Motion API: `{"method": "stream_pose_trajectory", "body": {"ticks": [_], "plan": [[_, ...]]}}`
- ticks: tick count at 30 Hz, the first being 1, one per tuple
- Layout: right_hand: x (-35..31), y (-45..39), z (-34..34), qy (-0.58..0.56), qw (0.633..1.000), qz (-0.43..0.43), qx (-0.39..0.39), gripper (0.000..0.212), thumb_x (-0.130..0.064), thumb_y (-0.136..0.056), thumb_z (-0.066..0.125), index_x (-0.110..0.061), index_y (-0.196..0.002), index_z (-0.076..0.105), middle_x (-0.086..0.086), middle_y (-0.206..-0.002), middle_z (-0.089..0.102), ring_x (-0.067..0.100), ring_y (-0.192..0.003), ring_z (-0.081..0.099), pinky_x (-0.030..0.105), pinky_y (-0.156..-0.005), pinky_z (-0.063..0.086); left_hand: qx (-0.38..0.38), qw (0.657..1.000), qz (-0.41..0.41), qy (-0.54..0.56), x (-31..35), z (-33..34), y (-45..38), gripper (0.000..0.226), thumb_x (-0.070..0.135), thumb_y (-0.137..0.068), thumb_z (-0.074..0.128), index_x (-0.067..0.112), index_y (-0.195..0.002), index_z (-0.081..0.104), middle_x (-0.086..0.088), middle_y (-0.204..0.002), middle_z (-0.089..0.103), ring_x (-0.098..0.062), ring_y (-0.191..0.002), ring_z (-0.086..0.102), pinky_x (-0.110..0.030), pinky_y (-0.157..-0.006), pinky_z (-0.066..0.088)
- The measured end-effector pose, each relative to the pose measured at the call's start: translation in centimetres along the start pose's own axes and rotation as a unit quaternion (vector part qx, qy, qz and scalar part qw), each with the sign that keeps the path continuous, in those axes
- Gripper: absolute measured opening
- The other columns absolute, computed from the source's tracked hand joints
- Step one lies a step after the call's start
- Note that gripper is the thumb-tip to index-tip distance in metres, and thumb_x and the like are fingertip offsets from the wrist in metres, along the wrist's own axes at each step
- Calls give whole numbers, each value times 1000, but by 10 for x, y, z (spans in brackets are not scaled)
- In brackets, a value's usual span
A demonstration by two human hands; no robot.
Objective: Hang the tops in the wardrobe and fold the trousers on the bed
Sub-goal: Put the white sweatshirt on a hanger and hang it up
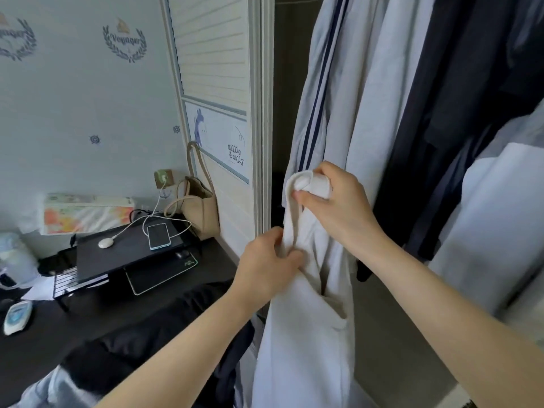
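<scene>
A white top (306,334) hangs at the left end of the open wardrobe (382,363), in front of me. My right hand (335,207) grips a bunched fold of its upper edge. My left hand (270,266) pinches a strip of the same white cloth a little lower and to the left. Behind it hang a pale garment with navy stripes (318,92) and dark clothes (441,113). Dark clothing (164,334) lies heaped below my left forearm. The hanger and the rail are out of view.
The cream wardrobe door (223,113) stands just left of the white top. A dark desk (44,348) at the left carries a black stand (123,254) with a phone (159,235), cables and a beige bag (200,207). More pale garments (500,216) hang at the right.
</scene>
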State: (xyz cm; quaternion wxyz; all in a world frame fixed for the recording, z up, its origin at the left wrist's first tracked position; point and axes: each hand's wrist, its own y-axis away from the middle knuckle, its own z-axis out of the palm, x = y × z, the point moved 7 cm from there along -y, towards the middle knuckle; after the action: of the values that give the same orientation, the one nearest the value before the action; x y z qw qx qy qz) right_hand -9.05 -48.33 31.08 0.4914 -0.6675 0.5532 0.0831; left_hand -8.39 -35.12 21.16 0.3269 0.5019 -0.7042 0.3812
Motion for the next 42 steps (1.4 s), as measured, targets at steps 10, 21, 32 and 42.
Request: {"method": "stream_pose_trajectory", "body": {"ticks": [10,21,32,42], "plan": [[24,-21,-51,-33,993,21,113,17,-23,-83,70,-19,-81,53,-15,-69,49,-1,-63,47,12,-60,37,-228,903,-162,-326,-88,11,-7,11,18,-84,57,13,-93,58,2,-82,66,-20,-85,64,-28,-71,48],[103,-20,-74,-27,981,109,160,33,-26,-89,62,-13,-64,44,-7,-58,43,7,-56,38,25,-58,34,-70,905,-300,295,-66,-73,-52,22,7,-82,69,6,-103,72,-16,-107,73,-27,-97,70,-52,-84,56],[113,-46,-39,72,978,134,145,37,-29,-94,55,-19,-63,38,-3,-56,43,17,-56,42,28,-53,36,73,787,-221,571,14,-112,-131,11,23,-90,56,17,-80,57,6,-70,58,-14,-72,55,-36,-73,37],[85,-118,1,256,958,121,42,39,-39,-98,43,-24,-63,36,-7,-65,47,13,-61,44,27,-52,35,321,938,132,-2,66,-202,-185,28,16,-92,56,-5,-73,52,-6,-60,46,-21,-57,36,-31,-55,27]]}}
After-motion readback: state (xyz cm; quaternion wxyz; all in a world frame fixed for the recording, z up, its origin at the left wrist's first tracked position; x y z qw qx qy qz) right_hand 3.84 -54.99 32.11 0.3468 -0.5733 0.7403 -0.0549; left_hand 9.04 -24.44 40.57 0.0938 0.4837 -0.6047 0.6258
